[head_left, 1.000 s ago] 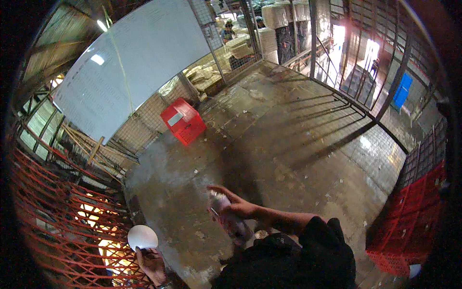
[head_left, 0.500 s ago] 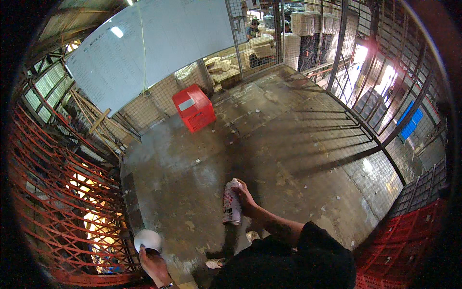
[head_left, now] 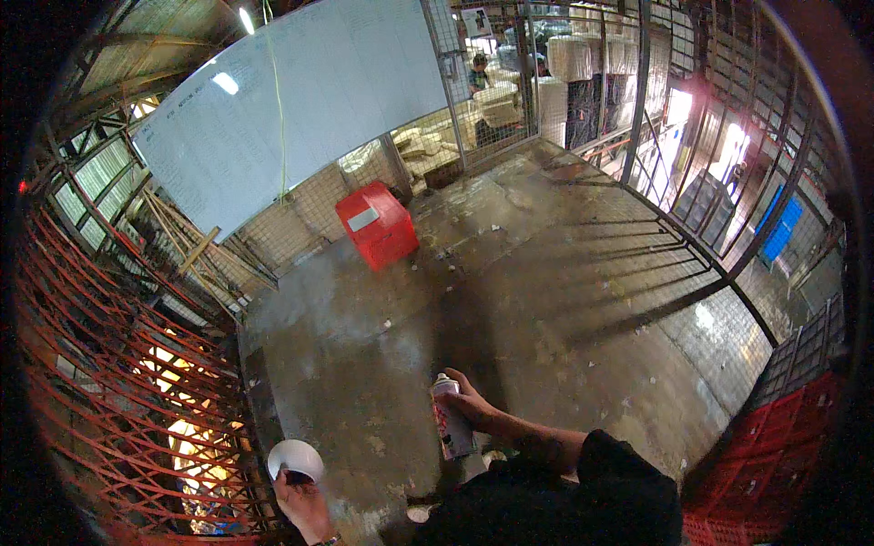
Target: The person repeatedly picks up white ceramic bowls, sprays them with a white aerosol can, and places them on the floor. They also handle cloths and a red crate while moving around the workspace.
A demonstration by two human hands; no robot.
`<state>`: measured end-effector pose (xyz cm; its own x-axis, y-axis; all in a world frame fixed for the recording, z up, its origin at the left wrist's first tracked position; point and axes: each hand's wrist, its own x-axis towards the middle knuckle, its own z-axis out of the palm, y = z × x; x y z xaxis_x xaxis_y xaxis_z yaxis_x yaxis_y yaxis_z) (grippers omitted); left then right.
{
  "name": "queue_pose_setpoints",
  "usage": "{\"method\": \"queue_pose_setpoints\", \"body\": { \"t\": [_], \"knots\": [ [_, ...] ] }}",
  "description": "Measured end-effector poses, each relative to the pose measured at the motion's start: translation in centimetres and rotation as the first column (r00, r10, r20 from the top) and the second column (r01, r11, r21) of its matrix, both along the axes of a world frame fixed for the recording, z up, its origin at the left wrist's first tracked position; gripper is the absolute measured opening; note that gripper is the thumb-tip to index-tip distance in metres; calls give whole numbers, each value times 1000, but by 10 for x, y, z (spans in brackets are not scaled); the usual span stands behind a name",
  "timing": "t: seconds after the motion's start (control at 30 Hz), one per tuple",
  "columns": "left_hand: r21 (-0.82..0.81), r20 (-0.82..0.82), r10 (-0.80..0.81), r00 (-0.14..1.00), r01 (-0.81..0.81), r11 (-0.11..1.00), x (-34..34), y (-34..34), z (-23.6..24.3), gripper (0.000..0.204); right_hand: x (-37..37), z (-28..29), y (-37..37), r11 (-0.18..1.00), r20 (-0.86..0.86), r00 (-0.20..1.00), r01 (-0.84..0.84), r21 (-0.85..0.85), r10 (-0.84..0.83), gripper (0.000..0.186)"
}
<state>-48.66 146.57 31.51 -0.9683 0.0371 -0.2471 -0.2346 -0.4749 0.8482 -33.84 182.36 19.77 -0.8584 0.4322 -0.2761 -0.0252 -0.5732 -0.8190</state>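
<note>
My right hand point(head_left: 470, 401) is wrapped around the upper part of a spray can point(head_left: 458, 435), pale with red and dark printing. The can leans slightly, its white nozzle end up, in front of my dark shirt. Lower left, my left hand point(head_left: 304, 506) grips a smooth white bowl-shaped thing point(head_left: 296, 457) by its near side. Part of its underside is dark, and its exact kind is unclear. The two hands are well apart, both held above the concrete floor point(head_left: 546, 300).
A red plastic crate-like box point(head_left: 382, 238) stands on the floor ahead, below a large whiteboard point(head_left: 300, 100). Red folding lattice gate point(head_left: 118, 364) runs along the left. Stacked red crates point(head_left: 765, 455) are at the right. Wire mesh walls enclose the space; wooden sticks point(head_left: 191, 241) lean at far left.
The spray can has moved a little down and right, and its top now tilts left. My left hand and the white thing have shifted slightly right. The whole view has moved slightly.
</note>
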Motion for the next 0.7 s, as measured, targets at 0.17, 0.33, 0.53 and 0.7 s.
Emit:
{"method": "queue_pose_setpoints", "body": {
  "t": [0.17,0.33,0.53,0.7],
  "knots": [
    [-36,-53,-26,998,24,999,-18,-13,-17,33,-10,36,90,861,-29,919,380,339,-394,82],
    [117,-10,-78,997,79,990,1,-42,-13,23,25,249,194,340,-508,707,694,635,-492,107],
    [122,-14,41,999,-39,992,15,-38,-27,20,49,321,165,312,-688,594,805,505,-418,100],
    [136,89,-42,995,29,990,13,0,-17,23,-6,91,120,755,-332,922,360,548,-199,87]
  ]
}}
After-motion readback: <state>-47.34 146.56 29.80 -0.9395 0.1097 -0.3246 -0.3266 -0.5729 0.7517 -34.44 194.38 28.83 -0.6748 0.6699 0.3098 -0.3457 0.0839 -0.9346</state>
